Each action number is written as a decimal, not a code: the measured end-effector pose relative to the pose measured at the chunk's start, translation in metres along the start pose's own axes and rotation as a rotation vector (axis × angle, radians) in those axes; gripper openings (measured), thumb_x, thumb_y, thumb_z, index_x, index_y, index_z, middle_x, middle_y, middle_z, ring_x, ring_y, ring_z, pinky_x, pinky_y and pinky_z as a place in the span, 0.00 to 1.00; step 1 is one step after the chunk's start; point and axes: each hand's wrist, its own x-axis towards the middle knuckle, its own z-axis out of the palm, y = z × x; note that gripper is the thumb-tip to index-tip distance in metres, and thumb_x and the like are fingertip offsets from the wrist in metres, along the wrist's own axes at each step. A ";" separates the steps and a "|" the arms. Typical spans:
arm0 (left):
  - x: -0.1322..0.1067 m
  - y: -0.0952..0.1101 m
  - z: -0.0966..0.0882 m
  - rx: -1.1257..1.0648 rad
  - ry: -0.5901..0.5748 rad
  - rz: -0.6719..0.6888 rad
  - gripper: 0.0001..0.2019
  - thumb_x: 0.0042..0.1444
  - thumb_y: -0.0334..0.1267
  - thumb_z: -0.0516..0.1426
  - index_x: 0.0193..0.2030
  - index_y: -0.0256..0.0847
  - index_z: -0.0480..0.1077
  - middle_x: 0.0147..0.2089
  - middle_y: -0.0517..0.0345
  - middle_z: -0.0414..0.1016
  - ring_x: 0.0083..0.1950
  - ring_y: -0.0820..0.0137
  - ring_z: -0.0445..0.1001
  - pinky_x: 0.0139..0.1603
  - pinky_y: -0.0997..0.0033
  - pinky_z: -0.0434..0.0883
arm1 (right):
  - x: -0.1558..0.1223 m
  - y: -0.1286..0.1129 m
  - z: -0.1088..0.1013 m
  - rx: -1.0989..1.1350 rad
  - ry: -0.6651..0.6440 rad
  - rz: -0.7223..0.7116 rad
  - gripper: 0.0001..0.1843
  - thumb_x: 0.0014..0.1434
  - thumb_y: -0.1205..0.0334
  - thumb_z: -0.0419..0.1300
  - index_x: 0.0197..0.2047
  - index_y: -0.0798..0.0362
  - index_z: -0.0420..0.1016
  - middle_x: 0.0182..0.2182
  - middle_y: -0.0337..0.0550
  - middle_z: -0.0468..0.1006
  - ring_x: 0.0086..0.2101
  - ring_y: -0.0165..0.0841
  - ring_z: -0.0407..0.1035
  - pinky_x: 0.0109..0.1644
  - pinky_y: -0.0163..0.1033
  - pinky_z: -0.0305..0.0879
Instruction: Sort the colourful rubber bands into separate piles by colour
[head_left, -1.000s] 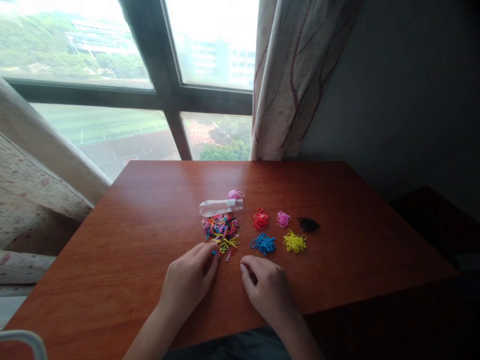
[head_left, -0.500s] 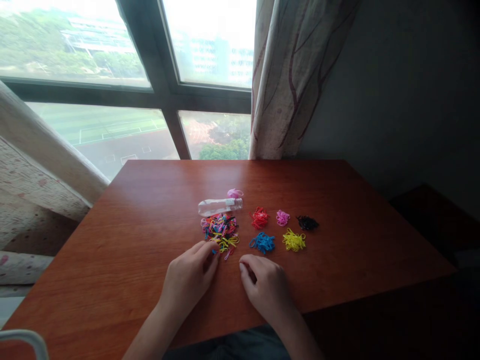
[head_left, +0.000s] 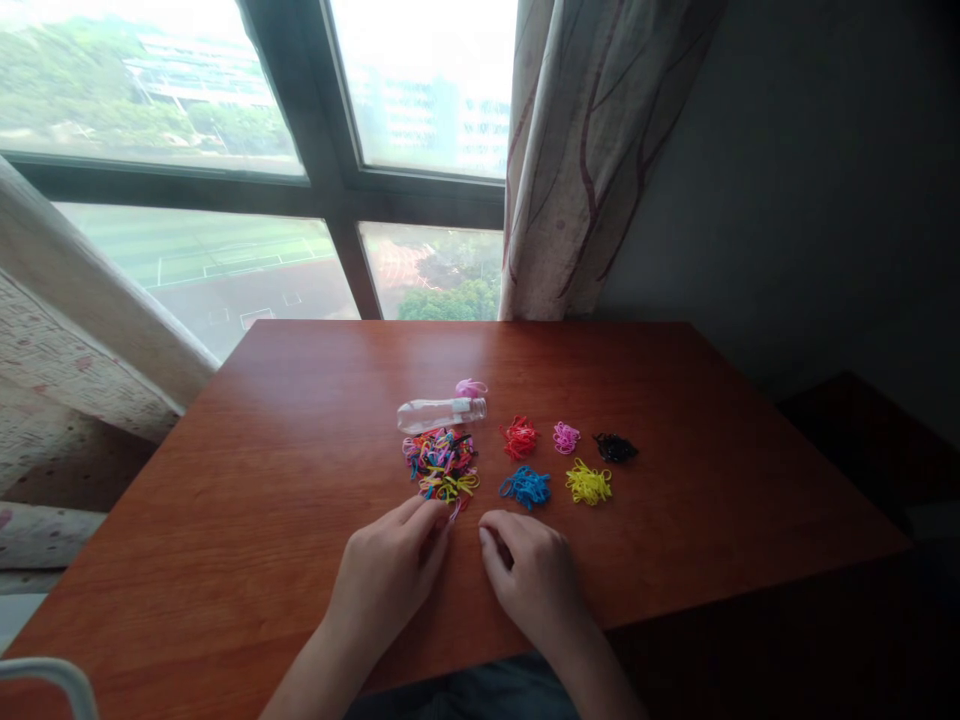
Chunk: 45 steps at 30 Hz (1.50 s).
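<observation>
A heap of mixed-colour rubber bands (head_left: pixel 439 455) lies on the wooden table. At its near edge is my left hand (head_left: pixel 396 560), with thumb and forefinger drawn together beside a loose pink rubber band (head_left: pixel 454 511). Whatever those fingertips may hold is hidden. To the right, my right hand (head_left: pixel 531 565) rests on the table with its fingers curled and thumb against forefinger; no band shows in it. Beyond that hand are separate piles of red bands (head_left: pixel 519 438), blue bands (head_left: pixel 526 487), pink bands (head_left: pixel 566 437), yellow bands (head_left: pixel 589 482) and black bands (head_left: pixel 616 447).
A clear plastic bottle (head_left: pixel 431 414) lies on its side behind the mixed heap, with a pink-purple item (head_left: pixel 470 387) by its neck. The table (head_left: pixel 300 450) reaches to the window; curtains (head_left: pixel 577 160) hang at both sides. A pale curved rail (head_left: pixel 56 672) shows at lower left.
My left hand has shifted slightly right and toward me, from the heap's near edge to beside the loose pink band. My right hand has stayed in place.
</observation>
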 end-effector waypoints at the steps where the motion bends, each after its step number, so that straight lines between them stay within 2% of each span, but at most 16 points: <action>1: 0.000 0.001 0.000 0.016 -0.008 -0.002 0.09 0.65 0.40 0.51 0.41 0.47 0.73 0.38 0.60 0.80 0.35 0.67 0.79 0.31 0.73 0.68 | 0.000 0.000 0.000 0.003 -0.003 0.001 0.10 0.65 0.68 0.51 0.36 0.49 0.72 0.28 0.37 0.77 0.30 0.31 0.71 0.35 0.34 0.55; 10: 0.002 0.004 0.002 0.103 -0.048 0.011 0.10 0.65 0.36 0.50 0.44 0.47 0.73 0.40 0.58 0.81 0.37 0.64 0.81 0.32 0.71 0.69 | 0.000 0.000 0.001 -0.006 0.000 -0.008 0.09 0.65 0.68 0.51 0.36 0.50 0.72 0.28 0.37 0.76 0.30 0.31 0.70 0.35 0.34 0.54; 19: 0.004 0.004 -0.004 0.065 0.063 0.029 0.10 0.64 0.37 0.50 0.41 0.45 0.73 0.36 0.59 0.81 0.32 0.68 0.79 0.29 0.73 0.65 | -0.001 0.000 0.000 -0.023 0.008 -0.015 0.09 0.64 0.68 0.52 0.36 0.49 0.72 0.28 0.37 0.76 0.30 0.31 0.70 0.34 0.34 0.54; 22: 0.019 0.011 -0.007 0.029 0.067 0.044 0.10 0.65 0.39 0.50 0.39 0.45 0.73 0.34 0.59 0.80 0.30 0.71 0.77 0.27 0.74 0.63 | 0.000 0.000 0.000 -0.038 0.009 -0.024 0.09 0.64 0.68 0.52 0.34 0.50 0.71 0.27 0.37 0.76 0.30 0.31 0.70 0.34 0.34 0.54; 24: 0.038 0.021 -0.008 0.009 0.041 0.078 0.11 0.65 0.39 0.50 0.39 0.44 0.73 0.35 0.58 0.80 0.31 0.71 0.76 0.28 0.75 0.63 | 0.000 -0.001 0.000 -0.044 0.009 -0.020 0.09 0.63 0.68 0.52 0.32 0.50 0.69 0.27 0.37 0.76 0.30 0.31 0.70 0.33 0.34 0.53; 28: 0.090 0.051 -0.007 0.016 -0.117 0.193 0.11 0.64 0.37 0.49 0.40 0.43 0.73 0.36 0.56 0.80 0.33 0.69 0.77 0.30 0.74 0.65 | 0.001 -0.001 -0.001 -0.078 0.001 0.007 0.08 0.61 0.69 0.54 0.30 0.50 0.67 0.26 0.35 0.75 0.28 0.30 0.69 0.31 0.35 0.49; 31: 0.126 0.072 0.001 0.016 -0.155 0.257 0.10 0.63 0.38 0.50 0.40 0.42 0.73 0.39 0.54 0.80 0.36 0.66 0.78 0.33 0.72 0.67 | 0.001 -0.002 -0.001 -0.091 -0.009 0.012 0.08 0.62 0.68 0.54 0.30 0.50 0.66 0.26 0.35 0.74 0.28 0.30 0.69 0.31 0.34 0.49; 34: 0.151 0.086 0.014 0.030 -0.196 0.283 0.09 0.60 0.36 0.53 0.40 0.42 0.74 0.38 0.52 0.80 0.37 0.64 0.79 0.36 0.69 0.69 | 0.001 -0.002 0.000 -0.085 -0.008 0.009 0.09 0.63 0.67 0.53 0.30 0.50 0.67 0.25 0.35 0.74 0.28 0.30 0.69 0.31 0.33 0.50; 37: 0.164 0.090 0.027 0.048 -0.233 0.284 0.09 0.59 0.35 0.53 0.40 0.41 0.75 0.37 0.51 0.80 0.38 0.63 0.79 0.38 0.69 0.70 | 0.000 0.000 0.001 -0.056 0.014 -0.007 0.09 0.63 0.67 0.52 0.32 0.50 0.69 0.26 0.37 0.75 0.29 0.31 0.70 0.32 0.33 0.52; 40: 0.168 0.088 0.032 0.054 -0.236 0.278 0.09 0.59 0.35 0.53 0.41 0.42 0.75 0.37 0.50 0.80 0.38 0.62 0.79 0.38 0.68 0.70 | 0.000 0.000 0.002 -0.008 0.026 -0.019 0.09 0.64 0.67 0.52 0.35 0.50 0.71 0.28 0.38 0.76 0.31 0.31 0.72 0.34 0.33 0.55; 45: 0.152 0.072 0.016 0.023 -0.177 0.265 0.10 0.61 0.36 0.51 0.41 0.43 0.74 0.39 0.52 0.80 0.38 0.62 0.79 0.33 0.69 0.67 | 0.000 0.000 0.001 0.005 0.020 -0.005 0.09 0.64 0.67 0.52 0.35 0.50 0.71 0.28 0.38 0.76 0.31 0.31 0.71 0.34 0.33 0.55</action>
